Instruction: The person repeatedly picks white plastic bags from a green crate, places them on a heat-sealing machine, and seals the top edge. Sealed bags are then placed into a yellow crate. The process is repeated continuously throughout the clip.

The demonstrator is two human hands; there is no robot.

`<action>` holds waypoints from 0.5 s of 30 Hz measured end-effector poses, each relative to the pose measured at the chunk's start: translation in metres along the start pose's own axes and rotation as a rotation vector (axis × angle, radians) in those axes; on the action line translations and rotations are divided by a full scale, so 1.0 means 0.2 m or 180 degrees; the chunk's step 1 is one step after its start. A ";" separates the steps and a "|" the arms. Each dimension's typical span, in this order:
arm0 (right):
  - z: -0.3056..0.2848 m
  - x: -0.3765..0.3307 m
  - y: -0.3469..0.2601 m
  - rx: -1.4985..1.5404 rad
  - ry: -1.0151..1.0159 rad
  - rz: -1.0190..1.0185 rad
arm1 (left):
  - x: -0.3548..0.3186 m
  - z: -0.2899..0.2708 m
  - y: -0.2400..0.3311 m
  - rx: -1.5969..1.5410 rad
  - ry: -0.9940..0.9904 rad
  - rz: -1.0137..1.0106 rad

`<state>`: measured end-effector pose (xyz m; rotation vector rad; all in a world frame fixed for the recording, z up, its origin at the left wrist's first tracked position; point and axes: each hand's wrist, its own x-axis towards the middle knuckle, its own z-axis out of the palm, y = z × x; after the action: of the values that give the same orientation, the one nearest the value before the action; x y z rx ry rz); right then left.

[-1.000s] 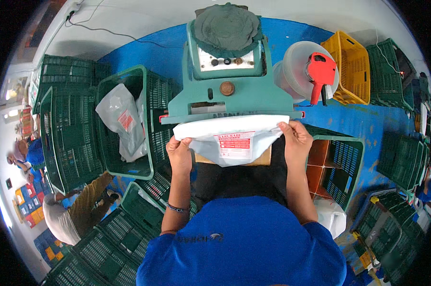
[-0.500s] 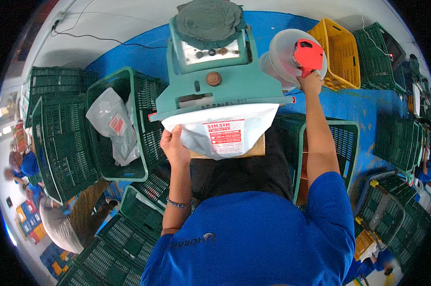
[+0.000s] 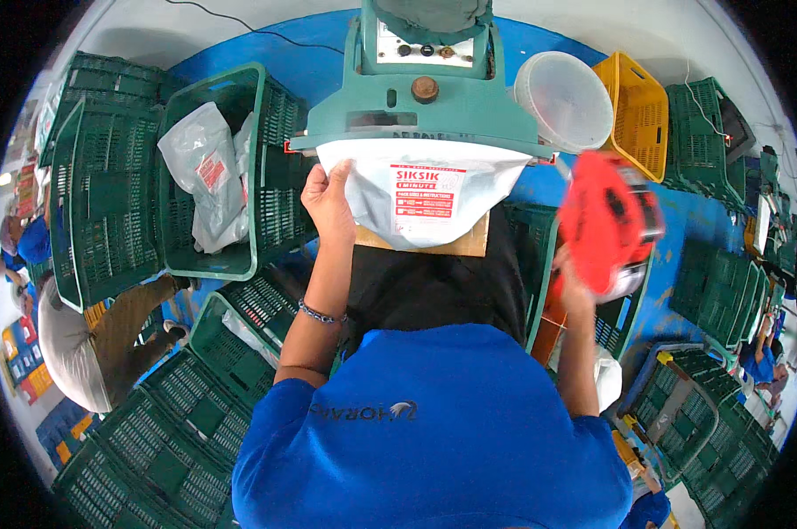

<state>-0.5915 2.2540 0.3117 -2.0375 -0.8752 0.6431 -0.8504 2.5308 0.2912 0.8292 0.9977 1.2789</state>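
Observation:
My left hand (image 3: 330,201) pinches the left edge of a white plastic pouch (image 3: 426,198) with a red printed label. The pouch's upper edge lies at the front bar of a green bench sealing machine (image 3: 420,113), and its lower part hangs over a brown board (image 3: 473,238). Off to the right, my right hand (image 3: 575,286) is closed round the lower end of a red hand-held tool (image 3: 606,216) with black and pale parts. Motion blurs the tool, so its exact kind cannot be made out.
A green crate (image 3: 259,176) at left holds similar pouches. Right of the machine stand a translucent bucket (image 3: 563,101) and a yellow crate (image 3: 632,115). Another green crate (image 3: 539,264) is beside my right leg. A person in khaki trousers (image 3: 125,326) is at far left.
My right hand has brought the red tool from over the bucket down and nearer to me. My left hand still holds the pouch at the sealing machine; the whole view has shifted.

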 end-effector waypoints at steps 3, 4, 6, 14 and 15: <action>0.24 -0.25 -0.14 -0.0130 0.0320 -0.0816 | 0.01 0.01 0.00 0.0052 0.0012 0.0020; 0.26 -0.27 -0.17 0.0870 -0.0128 0.0213 | 0.00 0.01 0.00 0.0033 -0.0015 0.0027; 0.28 -0.31 -0.21 0.0315 -0.0609 -0.0393 | -0.01 0.00 0.01 0.0043 -0.0052 0.0062; -0.02 -0.38 -0.23 -0.1710 -0.1111 0.0691 | 0.00 -0.05 -0.04 -0.0171 -0.0007 0.0191; -0.07 -0.37 -0.18 -0.1605 -0.0957 0.0859 | 0.02 -0.06 -0.04 -0.0175 0.0030 0.0092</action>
<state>-0.6415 2.2063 0.3591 -2.5853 -1.0194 0.9718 -0.8576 2.5323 0.2784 0.7984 0.9569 1.3306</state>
